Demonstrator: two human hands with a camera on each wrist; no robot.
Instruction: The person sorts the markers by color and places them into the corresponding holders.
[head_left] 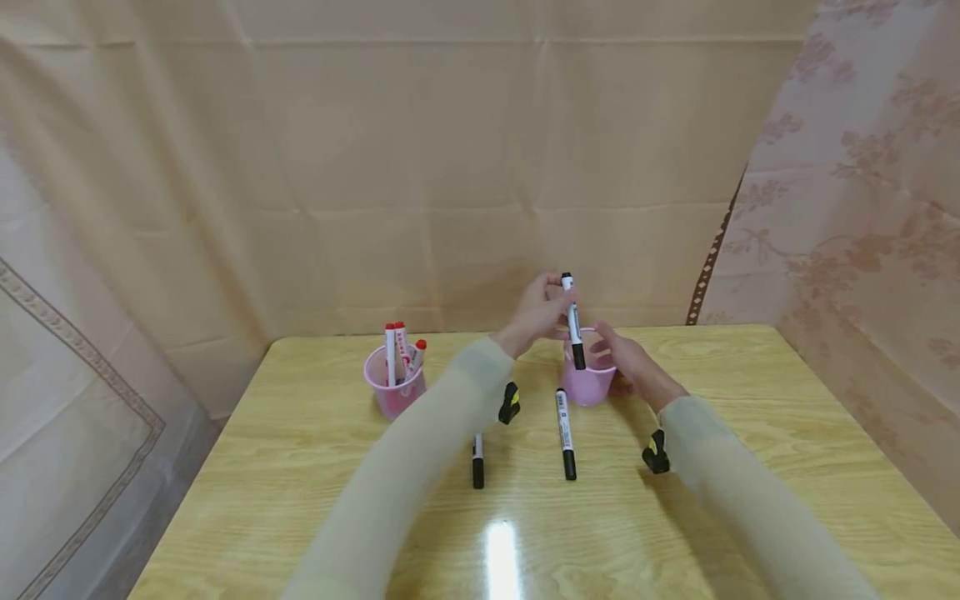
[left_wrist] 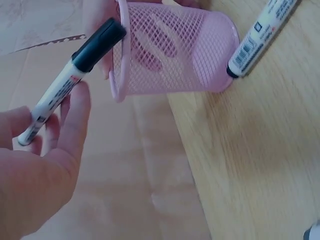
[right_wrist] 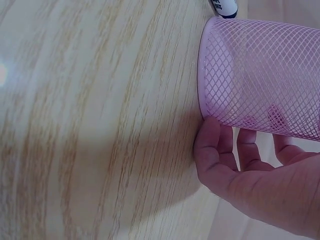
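Observation:
My left hand (head_left: 536, 315) pinches a white marker with a black cap (head_left: 573, 321) between thumb and fingers. The marker is tilted, capped end down, just above the rim of a pink mesh pen cup (head_left: 588, 388). Beside that upright cup, my right hand (head_left: 633, 365) has its fingers curled round the far side and low against the wall. In the left wrist view, some of those fingers show through the mesh (left_wrist: 165, 50). Another black-capped marker (head_left: 566, 437) lies just in front of the cup.
A second pink pen cup (head_left: 396, 402) on the left holds several red-capped markers (head_left: 401, 342). One more black-capped marker (head_left: 478, 467) lies on the wooden table (head_left: 315, 433), partly hidden by my left sleeve. A beige curtain (head_left: 420, 167) hangs behind the table's back edge.

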